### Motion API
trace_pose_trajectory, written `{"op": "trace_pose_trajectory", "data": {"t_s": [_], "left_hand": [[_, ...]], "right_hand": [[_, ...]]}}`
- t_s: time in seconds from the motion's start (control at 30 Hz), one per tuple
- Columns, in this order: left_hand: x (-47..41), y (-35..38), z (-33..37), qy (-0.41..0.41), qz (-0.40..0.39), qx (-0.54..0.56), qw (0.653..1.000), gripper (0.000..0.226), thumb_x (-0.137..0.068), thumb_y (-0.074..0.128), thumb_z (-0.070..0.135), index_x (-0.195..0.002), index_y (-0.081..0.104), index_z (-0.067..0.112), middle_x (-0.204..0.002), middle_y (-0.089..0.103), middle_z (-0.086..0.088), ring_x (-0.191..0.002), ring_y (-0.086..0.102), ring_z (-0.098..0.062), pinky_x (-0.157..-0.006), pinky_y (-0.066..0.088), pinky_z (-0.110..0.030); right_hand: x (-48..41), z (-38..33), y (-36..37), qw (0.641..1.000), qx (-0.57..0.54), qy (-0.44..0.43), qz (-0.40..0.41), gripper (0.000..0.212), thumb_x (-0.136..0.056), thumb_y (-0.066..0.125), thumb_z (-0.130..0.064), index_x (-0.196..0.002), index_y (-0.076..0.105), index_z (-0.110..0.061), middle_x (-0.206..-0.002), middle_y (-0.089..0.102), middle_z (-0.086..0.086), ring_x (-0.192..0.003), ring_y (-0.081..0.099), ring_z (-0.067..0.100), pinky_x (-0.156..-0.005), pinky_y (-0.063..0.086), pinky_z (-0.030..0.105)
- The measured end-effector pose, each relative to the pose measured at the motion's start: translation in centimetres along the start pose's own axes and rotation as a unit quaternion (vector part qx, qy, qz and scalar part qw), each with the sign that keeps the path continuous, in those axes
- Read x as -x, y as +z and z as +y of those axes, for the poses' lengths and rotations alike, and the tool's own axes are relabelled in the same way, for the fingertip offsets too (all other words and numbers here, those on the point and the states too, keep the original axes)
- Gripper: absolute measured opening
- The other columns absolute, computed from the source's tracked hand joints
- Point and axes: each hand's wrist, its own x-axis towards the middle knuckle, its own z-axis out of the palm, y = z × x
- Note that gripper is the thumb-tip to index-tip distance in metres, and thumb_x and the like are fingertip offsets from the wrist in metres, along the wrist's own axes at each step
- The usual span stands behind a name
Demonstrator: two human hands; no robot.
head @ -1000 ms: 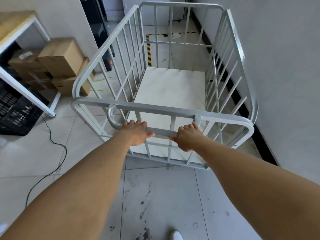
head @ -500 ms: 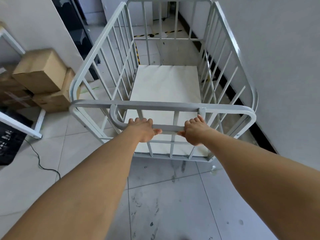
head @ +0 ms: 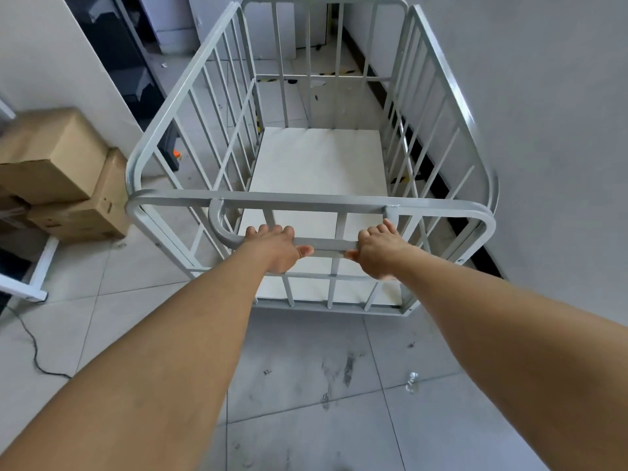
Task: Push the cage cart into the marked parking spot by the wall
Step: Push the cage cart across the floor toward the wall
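A grey metal cage cart [head: 170,107] with barred sides and a white floor panel stands straight ahead, its right side close along the grey wall [head: 550,113]. My left hand [head: 277,248] and my right hand [head: 379,253] both grip the cart's curved handle bar [head: 326,245] at its near end, a short gap between them. Yellow-and-black floor tape [head: 339,73] shows through the far bars, and a short piece [head: 406,180] shows through the right bars by the wall.
Stacked cardboard boxes [head: 57,175] sit at the left, beside a white table leg [head: 37,270]. A black cable [head: 32,348] trails over the floor tiles. A dark doorway [head: 125,62] opens at the upper left. A dark skirting strip [head: 489,260] runs along the wall's foot.
The cart has rolled forward along the wall, and I have followed it. The boxes and the table have slid back to the left. The tape now lies around the cart's far end.
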Motion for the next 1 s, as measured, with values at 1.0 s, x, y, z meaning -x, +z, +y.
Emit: {"op": "trace_pose_trajectory", "data": {"t_s": [1.0], "left_hand": [[-31.3,-21.3,3.9,-0.034,0.004,0.052,0.998,0.072,-0.095,0.022,0.063,-0.147,0.026,0.013,-0.154,0.029,-0.010,-0.141,0.023,-0.032,-0.112,0.017,-0.046]], "right_hand": [[-31.4,17.5,-15.8,1.000,0.010,0.007,0.004,0.063,-0.100,0.023,-0.051,-0.142,0.034,-0.005,-0.148,0.037,0.015,-0.145,0.022,0.030,-0.123,0.003,0.043]]}}
